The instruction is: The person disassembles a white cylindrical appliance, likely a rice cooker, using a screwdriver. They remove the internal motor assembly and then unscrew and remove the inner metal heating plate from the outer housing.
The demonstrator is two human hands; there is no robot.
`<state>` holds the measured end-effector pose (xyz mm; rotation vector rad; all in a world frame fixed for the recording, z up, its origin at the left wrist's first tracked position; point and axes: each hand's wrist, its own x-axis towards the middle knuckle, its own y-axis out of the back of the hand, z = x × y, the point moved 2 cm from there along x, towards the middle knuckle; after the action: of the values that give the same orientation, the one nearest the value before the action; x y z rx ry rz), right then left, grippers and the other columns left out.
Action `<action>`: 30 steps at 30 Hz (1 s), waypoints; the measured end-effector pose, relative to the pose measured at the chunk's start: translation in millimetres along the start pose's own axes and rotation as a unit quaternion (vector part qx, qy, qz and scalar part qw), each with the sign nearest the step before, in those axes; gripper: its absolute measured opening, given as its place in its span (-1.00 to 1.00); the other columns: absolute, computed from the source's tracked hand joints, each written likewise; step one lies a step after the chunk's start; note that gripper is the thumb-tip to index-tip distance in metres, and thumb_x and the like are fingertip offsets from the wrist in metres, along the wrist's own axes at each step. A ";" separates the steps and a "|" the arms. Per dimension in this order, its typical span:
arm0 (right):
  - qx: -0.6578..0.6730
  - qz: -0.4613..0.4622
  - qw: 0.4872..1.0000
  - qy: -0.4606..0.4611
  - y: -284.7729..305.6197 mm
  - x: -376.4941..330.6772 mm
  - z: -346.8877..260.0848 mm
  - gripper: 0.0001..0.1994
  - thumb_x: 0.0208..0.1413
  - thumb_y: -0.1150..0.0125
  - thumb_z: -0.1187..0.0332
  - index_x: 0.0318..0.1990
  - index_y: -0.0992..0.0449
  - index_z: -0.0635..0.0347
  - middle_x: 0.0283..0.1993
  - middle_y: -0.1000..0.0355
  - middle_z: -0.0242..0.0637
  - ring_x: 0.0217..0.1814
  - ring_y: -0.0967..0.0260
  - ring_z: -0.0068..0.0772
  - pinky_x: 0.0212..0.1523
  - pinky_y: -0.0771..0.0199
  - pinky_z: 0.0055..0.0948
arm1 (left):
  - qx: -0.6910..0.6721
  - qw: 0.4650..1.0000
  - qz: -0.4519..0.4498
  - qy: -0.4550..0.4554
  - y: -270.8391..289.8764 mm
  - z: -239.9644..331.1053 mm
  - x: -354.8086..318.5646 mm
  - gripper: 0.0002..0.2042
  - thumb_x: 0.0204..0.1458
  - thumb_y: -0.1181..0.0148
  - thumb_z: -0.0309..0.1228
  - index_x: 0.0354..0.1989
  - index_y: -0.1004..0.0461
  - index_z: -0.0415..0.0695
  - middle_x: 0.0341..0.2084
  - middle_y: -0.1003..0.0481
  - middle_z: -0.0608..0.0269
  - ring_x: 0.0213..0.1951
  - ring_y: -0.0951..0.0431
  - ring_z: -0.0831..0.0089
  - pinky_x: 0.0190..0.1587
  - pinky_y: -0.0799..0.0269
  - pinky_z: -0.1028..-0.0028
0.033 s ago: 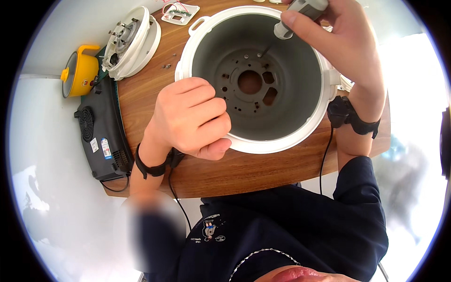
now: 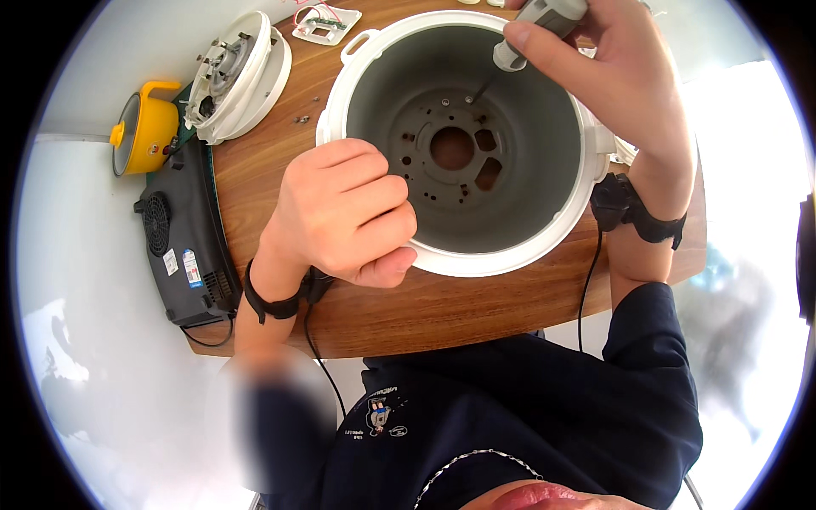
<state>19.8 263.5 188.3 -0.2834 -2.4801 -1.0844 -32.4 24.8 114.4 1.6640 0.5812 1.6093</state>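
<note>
The pot [image 2: 484, 263], white outside and grey within, stands upright on the wooden table [image 2: 476, 306], its mouth open toward the viewer. The left hand [image 2: 348, 212] lies over the near left of the rim, fingers curled tight around it and thumb on the outer side, so it has hold of the pot. The right hand [image 2: 625, 76] is above the far right of the rim, fingers and thumb closed about the grey handle of the screwdriver [image 2: 552, 15]. The shaft slants down into the pot, and its tip seems to meet a screw [image 2: 468, 100] on the holed base, though it is too small to be sure. Left of the pot lie small loose parts [image 2: 301, 120], then a dismantled lid [image 2: 225, 72], a yellow cooker [image 2: 153, 132] and a black appliance [image 2: 183, 242].
</note>
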 end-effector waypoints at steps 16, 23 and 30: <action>-0.047 0.006 0.999 0.026 -5.5 1.5 -3.6 -0.75 0.03 -0.40 0.38 -0.18 -0.52 0.26 -0.33 -0.50 -0.23 -0.42 -0.42 -0.43 -0.38 -0.44 -0.45 | -0.128 0.983 0.008 0.129 27.4 -19.8 0.8 -0.85 -0.04 -0.25 -0.40 -0.55 -0.43 -0.15 -0.55 -0.45 0.22 -0.55 -0.44 0.33 -0.48 -0.34 0.39; -0.039 0.008 0.998 -0.038 -15.9 9.0 3.1 -0.75 0.03 -0.45 0.37 -0.21 -0.52 0.27 -0.40 -0.49 -0.29 -0.46 -0.38 -0.48 -0.41 -0.42 -0.51 | -0.235 0.874 0.190 0.380 44.6 -86.9 -13.3 -0.71 0.30 -0.06 -0.26 -0.05 -0.48 -0.26 -0.12 -0.57 0.12 -0.12 -0.57 0.32 -0.02 -0.52 0.33; -0.088 0.051 0.995 -0.013 -28.2 6.2 -11.5 -0.74 0.07 -0.50 0.36 -0.22 -0.52 0.28 -0.46 -0.49 -0.34 -0.49 -0.38 -0.58 -0.43 -0.42 -0.57 | -0.521 0.680 0.139 0.496 -4.8 -79.8 -3.1 -0.47 0.31 -0.11 -0.27 0.35 -0.19 -0.29 0.22 -0.37 0.04 0.23 -0.40 0.37 0.27 -0.36 0.41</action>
<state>7.9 236.1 179.7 -0.4754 -2.3665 -1.2650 -110.0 40.9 104.2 -0.0779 -0.2024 2.3328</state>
